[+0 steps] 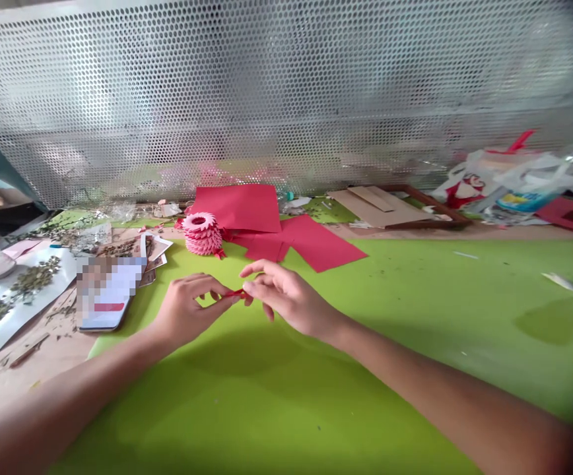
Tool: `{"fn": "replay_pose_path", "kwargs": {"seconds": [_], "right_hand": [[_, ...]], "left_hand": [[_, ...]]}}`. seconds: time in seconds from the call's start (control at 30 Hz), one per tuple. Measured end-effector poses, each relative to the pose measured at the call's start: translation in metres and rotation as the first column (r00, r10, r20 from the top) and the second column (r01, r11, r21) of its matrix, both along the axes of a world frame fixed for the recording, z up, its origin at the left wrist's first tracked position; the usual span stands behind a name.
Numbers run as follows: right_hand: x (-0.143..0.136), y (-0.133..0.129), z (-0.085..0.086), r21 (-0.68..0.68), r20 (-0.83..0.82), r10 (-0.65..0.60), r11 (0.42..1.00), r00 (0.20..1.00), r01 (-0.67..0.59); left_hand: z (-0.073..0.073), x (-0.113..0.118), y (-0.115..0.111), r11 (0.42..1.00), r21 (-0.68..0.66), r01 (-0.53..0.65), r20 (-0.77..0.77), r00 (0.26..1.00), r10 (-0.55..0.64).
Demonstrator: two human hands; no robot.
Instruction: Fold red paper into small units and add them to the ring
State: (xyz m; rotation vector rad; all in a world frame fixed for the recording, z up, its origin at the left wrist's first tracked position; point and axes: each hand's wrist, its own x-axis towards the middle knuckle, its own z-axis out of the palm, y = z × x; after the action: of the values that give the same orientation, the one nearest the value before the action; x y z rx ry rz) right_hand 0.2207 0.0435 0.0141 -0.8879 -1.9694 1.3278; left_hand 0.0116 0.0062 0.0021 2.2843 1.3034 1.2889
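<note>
Above the green table surface (267,409), my left hand (190,307) pinches a small red folded paper piece (237,293) between thumb and fingertips. My right hand (291,300) meets the other end of this piece with its thumb, its other fingers partly spread. Part of the piece is hidden by the fingertips. Behind my left hand stands a round stack of pink and red folded paper (202,234). Red paper sheets (239,206) lie behind both hands, some overlapping.
A phone (111,293) lies at the left beside dried plant bits (36,277). At the back right are a brown board (370,206) and plastic bags (504,185). A perforated metal screen (267,86) stands along the back edge.
</note>
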Motion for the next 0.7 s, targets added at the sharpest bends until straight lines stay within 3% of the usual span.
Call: {"fn": "replay_pose_path", "kwargs": {"seconds": [0.1, 0.2, 0.3, 0.37, 0.47, 0.53, 0.63, 0.7], "right_hand": [[-0.001, 0.0, 0.0, -0.029, 0.015, 0.021, 0.999, 1.0, -0.02], [0.003, 0.002, 0.0, -0.008, -0.002, 0.071, 0.997, 0.998, -0.071], [0.005, 0.003, 0.001, 0.033, -0.018, 0.088, 0.996, 0.996, -0.087], [0.005, 0.002, 0.001, 0.054, -0.04, 0.083, 0.995, 0.996, -0.081], [0.004, 0.003, -0.003, 0.21, -0.026, 0.011, 0.978, 1.0, -0.005], [0.006, 0.007, -0.007, 0.463, 0.009, -0.064, 0.885, 0.998, 0.052], [0.013, 0.015, -0.011, 0.813, 0.096, -0.105, 0.582, 0.99, -0.017], [0.017, 0.02, -0.013, 0.904, 0.203, -0.119, 0.404, 0.972, -0.139]], "left_hand": [[0.002, 0.0, -0.002, 0.999, 0.009, 0.053, 0.011, 0.999, -0.053], [0.002, -0.001, 0.0, 0.988, -0.143, 0.053, 0.123, 0.992, -0.036], [-0.001, 0.0, 0.005, 0.928, -0.332, 0.167, 0.357, 0.933, -0.041], [-0.003, 0.001, 0.008, 0.88, -0.389, 0.273, 0.496, 0.867, -0.05], [-0.007, 0.001, 0.01, 0.854, -0.412, 0.316, 0.55, 0.834, -0.043], [-0.008, -0.002, 0.013, 0.865, -0.413, 0.286, 0.502, 0.864, -0.045], [-0.009, -0.01, 0.019, 0.924, -0.351, 0.154, 0.275, 0.96, -0.055], [-0.01, -0.015, 0.025, 0.965, -0.255, 0.064, 0.045, 0.998, -0.054]]}}
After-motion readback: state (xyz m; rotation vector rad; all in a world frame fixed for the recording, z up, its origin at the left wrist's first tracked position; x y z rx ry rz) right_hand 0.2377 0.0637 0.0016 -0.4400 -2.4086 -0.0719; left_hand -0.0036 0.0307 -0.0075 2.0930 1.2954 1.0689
